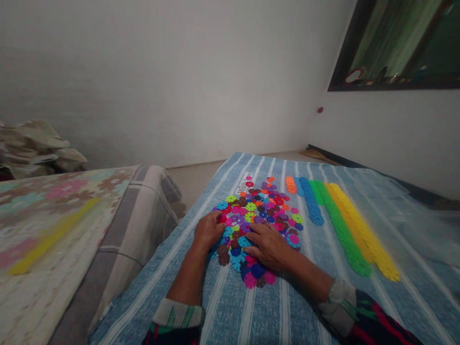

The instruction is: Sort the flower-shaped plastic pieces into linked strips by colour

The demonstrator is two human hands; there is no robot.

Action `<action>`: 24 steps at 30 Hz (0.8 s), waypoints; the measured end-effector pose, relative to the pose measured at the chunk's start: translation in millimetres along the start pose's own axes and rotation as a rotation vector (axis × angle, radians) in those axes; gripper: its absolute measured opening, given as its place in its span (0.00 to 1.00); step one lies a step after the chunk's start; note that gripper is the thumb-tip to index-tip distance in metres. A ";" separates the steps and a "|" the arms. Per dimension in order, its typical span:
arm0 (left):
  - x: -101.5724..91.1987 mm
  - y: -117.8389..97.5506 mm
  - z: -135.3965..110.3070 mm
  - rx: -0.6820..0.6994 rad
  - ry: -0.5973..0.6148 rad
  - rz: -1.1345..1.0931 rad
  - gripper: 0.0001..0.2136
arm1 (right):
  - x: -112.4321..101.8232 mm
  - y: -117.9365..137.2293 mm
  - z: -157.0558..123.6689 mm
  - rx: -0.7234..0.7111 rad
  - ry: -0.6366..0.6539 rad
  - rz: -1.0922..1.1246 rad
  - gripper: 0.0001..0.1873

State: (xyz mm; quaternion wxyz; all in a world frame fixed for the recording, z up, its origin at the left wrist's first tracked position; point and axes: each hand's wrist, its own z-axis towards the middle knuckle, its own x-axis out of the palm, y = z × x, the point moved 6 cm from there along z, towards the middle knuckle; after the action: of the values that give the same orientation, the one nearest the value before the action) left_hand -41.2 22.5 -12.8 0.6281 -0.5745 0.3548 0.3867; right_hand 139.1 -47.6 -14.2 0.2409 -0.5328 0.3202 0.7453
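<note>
Left hand [209, 231] and right hand [270, 245] on multicoloured disc pile [268, 207], striped cloth [154, 282] beneath.

Head view faces forward, down; left hand [209, 231] and right hand [269, 244] near.

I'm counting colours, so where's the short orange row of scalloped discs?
In the head view, right of centre, the orange row lies between the multicoloured disc pile and the short blue disc row.

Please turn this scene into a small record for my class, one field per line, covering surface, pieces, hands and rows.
Surface: blue striped cloth
Pieces: mixed-colour pile of flower-shaped discs
Left hand: at the pile's left edge; grip unclear
Right hand: over the pile; grip unclear
Rows: orange, blue, green, yellow, right of the pile
</note>
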 end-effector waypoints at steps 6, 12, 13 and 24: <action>0.7 -4.3 0.6 0.036 -0.002 0.130 0.16 | -3.2 4.9 -16.9 -0.023 -0.036 0.032 0.16; -1.8 -4.3 1.9 0.039 -0.059 0.122 0.17 | -4.0 -24.1 -20.6 0.076 -0.093 -0.004 0.13; -2.2 -4.4 1.9 0.037 -0.063 0.120 0.17 | -5.7 -29.3 -21.5 0.089 -0.099 -0.013 0.12; -4.5 -11.4 -1.2 -0.001 -0.048 0.101 0.16 | -10.1 -51.9 -28.0 0.119 -0.044 -0.066 0.08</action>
State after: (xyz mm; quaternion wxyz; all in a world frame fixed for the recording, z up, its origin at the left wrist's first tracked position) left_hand -33.1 20.5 -3.8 0.6157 -0.5468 0.3678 0.4320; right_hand 196.6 -33.1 -22.4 0.3037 -0.5114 0.3407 0.7281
